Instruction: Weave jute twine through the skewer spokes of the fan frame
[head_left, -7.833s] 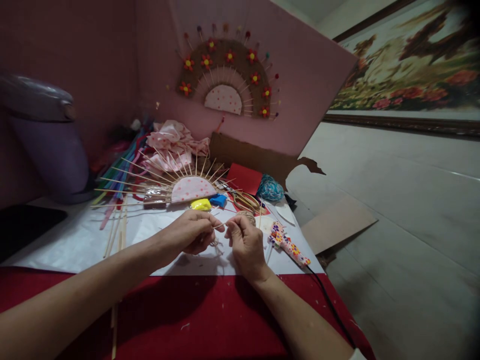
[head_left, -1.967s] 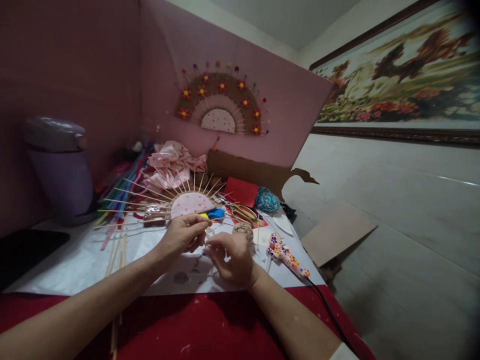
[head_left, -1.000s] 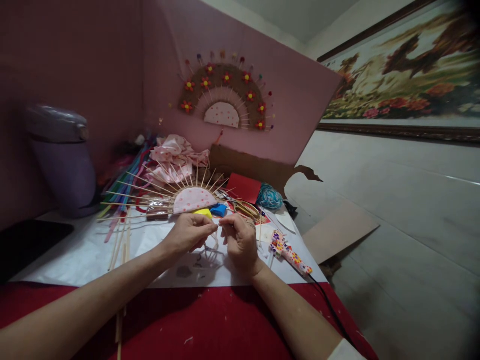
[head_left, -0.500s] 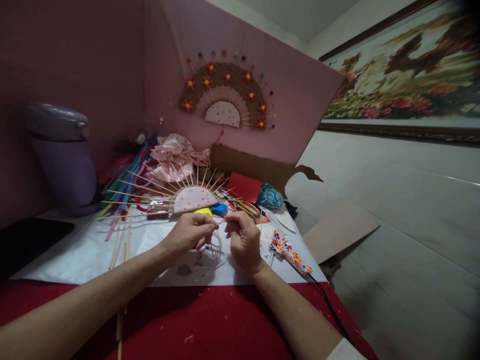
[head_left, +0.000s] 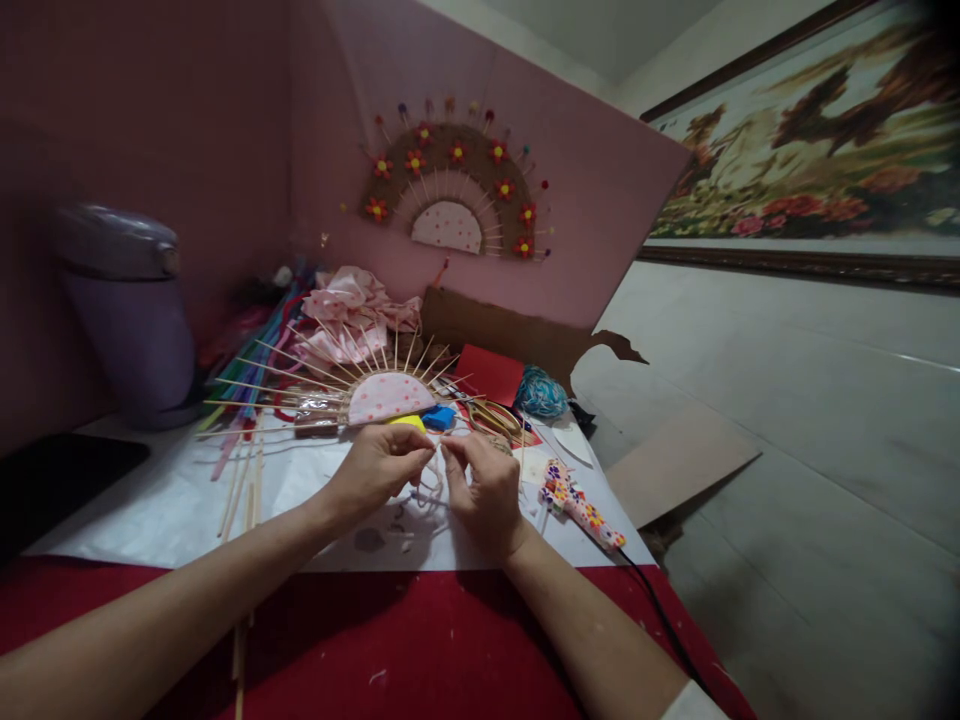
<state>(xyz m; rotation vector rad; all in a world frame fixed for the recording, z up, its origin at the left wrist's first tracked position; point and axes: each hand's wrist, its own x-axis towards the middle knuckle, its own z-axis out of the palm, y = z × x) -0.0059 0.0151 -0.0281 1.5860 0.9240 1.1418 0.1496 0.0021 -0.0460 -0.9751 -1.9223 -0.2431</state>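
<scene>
White sheet (head_left: pixel 187 490) spreading under close handwork

A stick-rayed half-circle (head_left: pixel 390 398) is lying beyond. The left hand (head_left: pixel 379 467) and right hand (head_left: pixel 484 490) are nearly meeting, fingertips narrowly pinching thin twine (head_left: pixel 430 490), which is looping below, between them.

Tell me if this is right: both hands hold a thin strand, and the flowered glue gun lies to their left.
Wrong side: the head view shows the flowered glue gun lying to the right of both the left hand and the right hand, which do hold a thin strand.
</scene>
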